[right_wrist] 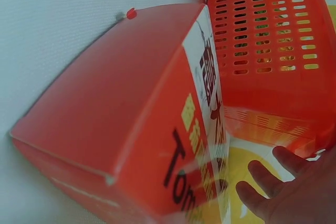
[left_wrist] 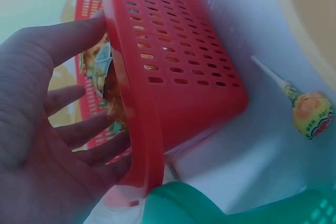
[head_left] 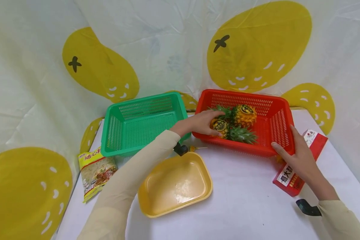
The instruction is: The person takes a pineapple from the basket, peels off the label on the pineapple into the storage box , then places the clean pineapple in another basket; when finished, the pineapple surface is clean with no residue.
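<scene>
My left hand (head_left: 205, 122) reaches over the near left rim of a red basket (head_left: 276, 151), fingers and thumb spread on either side of a small pineapple (head_left: 220, 126). In the left wrist view a gap shows between palm and fruit, and the thumb is right at the rim. Another pineapple (head_left: 245, 115) lies behind it, its label facing up; green leaf crowns (head_left: 243, 135) stick out beside them. My right hand (head_left: 301, 158) is at the basket's near right corner, thumb over the rim area, the other fingers extended along the outside, as the right wrist view shows.
Beneath my right forearm lies a red pasta box (head_left: 291, 185). A green basket (head_left: 144, 128) stands left of the red one, with a yellow tray (head_left: 175, 186) in front. A wrapped lollipop (left_wrist: 312, 114) lies between. At far left is a yellow food packet (head_left: 96, 171).
</scene>
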`<state>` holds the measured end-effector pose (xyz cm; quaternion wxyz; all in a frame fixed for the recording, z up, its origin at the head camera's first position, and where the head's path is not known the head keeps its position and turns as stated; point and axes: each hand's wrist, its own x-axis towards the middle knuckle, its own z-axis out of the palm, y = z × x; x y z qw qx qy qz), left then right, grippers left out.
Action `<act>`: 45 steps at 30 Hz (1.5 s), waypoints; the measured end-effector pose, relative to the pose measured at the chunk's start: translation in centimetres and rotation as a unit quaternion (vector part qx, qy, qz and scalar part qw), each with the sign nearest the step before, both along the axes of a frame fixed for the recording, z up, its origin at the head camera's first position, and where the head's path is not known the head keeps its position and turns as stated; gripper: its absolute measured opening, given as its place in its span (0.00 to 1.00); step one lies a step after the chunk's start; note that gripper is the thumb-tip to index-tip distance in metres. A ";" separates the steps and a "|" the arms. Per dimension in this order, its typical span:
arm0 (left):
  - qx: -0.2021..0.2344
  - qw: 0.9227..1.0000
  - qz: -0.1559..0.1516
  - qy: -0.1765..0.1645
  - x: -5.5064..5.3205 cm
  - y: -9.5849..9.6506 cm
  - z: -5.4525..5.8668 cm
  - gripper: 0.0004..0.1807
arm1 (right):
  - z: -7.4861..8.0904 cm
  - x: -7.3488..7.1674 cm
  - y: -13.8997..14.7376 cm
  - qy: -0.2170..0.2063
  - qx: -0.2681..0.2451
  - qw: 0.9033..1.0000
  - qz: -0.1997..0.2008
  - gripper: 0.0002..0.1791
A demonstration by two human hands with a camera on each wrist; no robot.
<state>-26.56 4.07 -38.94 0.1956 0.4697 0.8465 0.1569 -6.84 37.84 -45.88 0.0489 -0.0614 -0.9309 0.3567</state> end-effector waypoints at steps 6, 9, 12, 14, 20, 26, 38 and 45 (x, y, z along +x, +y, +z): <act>-0.024 0.999 -0.014 0.020 -0.5 0.7 -0.8 0.48 | -0.1 -0.1 -0.1 -0.010 -0.007 1.000 0.000 0.58; -0.037 0.999 -0.016 0.023 -0.5 0.9 -1.0 0.47 | -0.2 -0.2 -0.2 -0.008 -0.012 1.000 -0.002 0.58; -0.044 0.999 -0.016 0.024 -0.5 1.0 -1.0 0.46 | -0.2 -0.2 -0.3 -0.004 -0.014 1.000 -0.002 0.58; -0.044 0.999 -0.017 0.023 -0.5 1.1 -1.1 0.46 | -0.2 -0.2 -0.3 -0.002 -0.014 1.000 -0.003 0.58; -0.039 0.999 -0.027 0.017 -0.7 1.3 -1.4 0.43 | -0.3 -0.3 -0.3 -0.005 -0.020 1.000 -0.007 0.58; -0.040 0.999 -0.028 0.012 -1.0 1.4 -1.8 0.42 | -0.4 -0.2 -0.2 -0.014 -0.038 0.999 -0.013 0.57; -0.026 1.000 -0.011 0.008 -1.0 1.5 -2.4 0.43 | -0.7 0.0 -0.3 -0.027 -0.071 0.997 -0.032 0.58; -0.024 1.000 -0.008 0.018 -1.0 1.9 -2.7 0.42 | -0.8 0.1 -0.2 -0.028 -0.081 0.996 -0.038 0.58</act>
